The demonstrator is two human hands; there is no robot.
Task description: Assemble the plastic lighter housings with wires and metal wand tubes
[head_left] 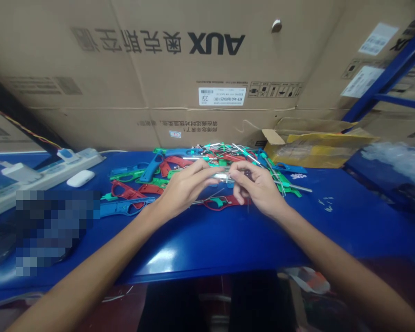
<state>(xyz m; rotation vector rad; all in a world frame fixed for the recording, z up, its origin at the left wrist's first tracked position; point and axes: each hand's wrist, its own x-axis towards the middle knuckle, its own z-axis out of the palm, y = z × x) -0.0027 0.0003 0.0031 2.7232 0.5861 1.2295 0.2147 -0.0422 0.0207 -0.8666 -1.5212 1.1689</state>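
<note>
My left hand (pixel 190 184) is closed, with its fingertips pinched on a short silver metal piece (pixel 221 176), possibly a tube. My right hand (pixel 254 184) meets the other end of this piece with curled fingers. A small dark object (pixel 248 174) shows between the right fingers, too blurred to name. Under and behind both hands lies a heap of toy gun parts: red half shells (pixel 224 203), a blue gun shell (pixel 155 167), green pieces (pixel 290 188) and silver rods (pixel 246 154). Fingers cover part of the held piece.
A white power strip (pixel 44 173) with plugs and a white earphone case (pixel 80 178) are at the left, near a pixelated dark object (pixel 55 230). An opened cardboard box (pixel 311 147) stands at the back right. Small bits (pixel 327 203) lie on the blue table (pixel 200 249).
</note>
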